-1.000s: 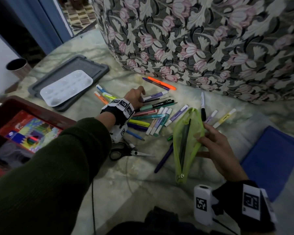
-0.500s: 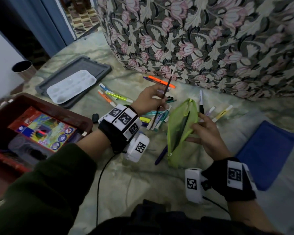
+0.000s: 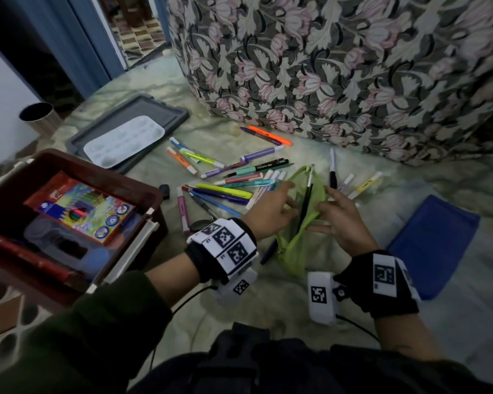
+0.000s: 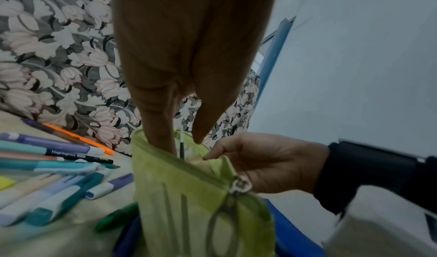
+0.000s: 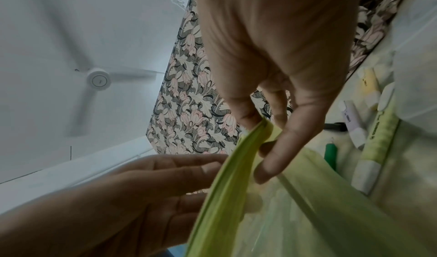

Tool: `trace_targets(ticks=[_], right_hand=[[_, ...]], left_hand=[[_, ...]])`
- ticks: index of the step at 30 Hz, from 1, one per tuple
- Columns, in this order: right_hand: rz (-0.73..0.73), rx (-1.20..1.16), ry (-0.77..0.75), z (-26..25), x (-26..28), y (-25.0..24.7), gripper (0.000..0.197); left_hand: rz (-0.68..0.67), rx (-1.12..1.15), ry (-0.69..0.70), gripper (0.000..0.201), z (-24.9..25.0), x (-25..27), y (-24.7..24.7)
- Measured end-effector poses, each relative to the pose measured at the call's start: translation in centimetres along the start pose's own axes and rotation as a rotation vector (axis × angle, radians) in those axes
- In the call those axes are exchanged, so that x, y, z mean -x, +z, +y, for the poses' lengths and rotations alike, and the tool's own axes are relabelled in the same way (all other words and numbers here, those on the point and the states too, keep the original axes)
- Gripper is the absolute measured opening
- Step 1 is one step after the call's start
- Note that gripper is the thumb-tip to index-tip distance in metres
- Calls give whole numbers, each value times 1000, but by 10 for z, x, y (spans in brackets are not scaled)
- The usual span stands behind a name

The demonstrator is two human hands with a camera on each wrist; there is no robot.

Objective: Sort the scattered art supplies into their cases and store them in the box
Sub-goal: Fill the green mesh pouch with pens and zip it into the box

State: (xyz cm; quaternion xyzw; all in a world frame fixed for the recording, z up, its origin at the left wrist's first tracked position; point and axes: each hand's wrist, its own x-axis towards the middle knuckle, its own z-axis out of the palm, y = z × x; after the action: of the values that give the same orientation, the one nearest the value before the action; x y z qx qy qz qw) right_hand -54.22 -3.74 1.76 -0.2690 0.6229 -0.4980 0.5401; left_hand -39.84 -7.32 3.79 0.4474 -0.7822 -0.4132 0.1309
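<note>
Nearest the camera, the right hand [image 3: 339,220] pinches the right lip of the green pouch [image 3: 296,245] between thumb and fingers, holding its mouth apart. The left hand [image 3: 271,211] sits at the pouch's left lip, its fingers straight and reaching into the opening beside a thin brush [image 3: 306,200] that stands inside with its tip above the rim; whether those fingers touch the brush I cannot tell. The pouch's zipper pull [image 4: 240,184] hangs at its near end. To the left stands the open brown box [image 3: 151,191], with a colour pencil packet [image 3: 80,207] lying inside. To the right lies a flat blue case [image 3: 433,243]. Just beyond the hands, pens and highlighters [image 3: 225,191] lie scattered on the pale green surface, and a black marker [image 3: 332,169] lies past the pouch. Farther left, a white paint palette [image 3: 124,140] rests on a grey tray [image 3: 165,109]. Farthest, an orange highlighter [image 3: 269,135] lies near the flowered cloth [image 3: 339,66].
</note>
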Motion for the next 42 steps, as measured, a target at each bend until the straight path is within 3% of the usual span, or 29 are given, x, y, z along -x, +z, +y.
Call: trace_targets(ticks=[3,5,8,10,14,17,23,26,32,37,42], right_hand=[[-7,-10,-5,2,4,1,42],[-10,-23,-14,1,7,3,42],[-35,28,-11,-1,10,11,45],[-43,143,-27,1,13,20,49],[118,672,-348,9,17,33,53],[300,905,-539,8,29,38,38],[317,1183,-642,2,38,51,25],[324,1304,-562,6,37,47,35],[250,1114,-311,10,37,47,33],[206,1067,-280,9,40,56,28],[99,1256,-198,7,31,73,24]], left_hand=[[213,-123,122,26,-8,11,-1],[282,-137,89,28,-16,18,-2],[127,17,-66,44,-24,27,-8],[68,78,-90,53,-26,32,-11],[53,21,-77,64,-26,43,-11],[55,13,-82,65,-25,50,-10],[18,4,-83,70,-21,60,-6],[14,38,-71,71,-19,65,-4],[0,40,-8,71,-20,78,-2],[24,46,-16,71,-24,87,-10],[24,10,-21,72,-26,100,-13]])
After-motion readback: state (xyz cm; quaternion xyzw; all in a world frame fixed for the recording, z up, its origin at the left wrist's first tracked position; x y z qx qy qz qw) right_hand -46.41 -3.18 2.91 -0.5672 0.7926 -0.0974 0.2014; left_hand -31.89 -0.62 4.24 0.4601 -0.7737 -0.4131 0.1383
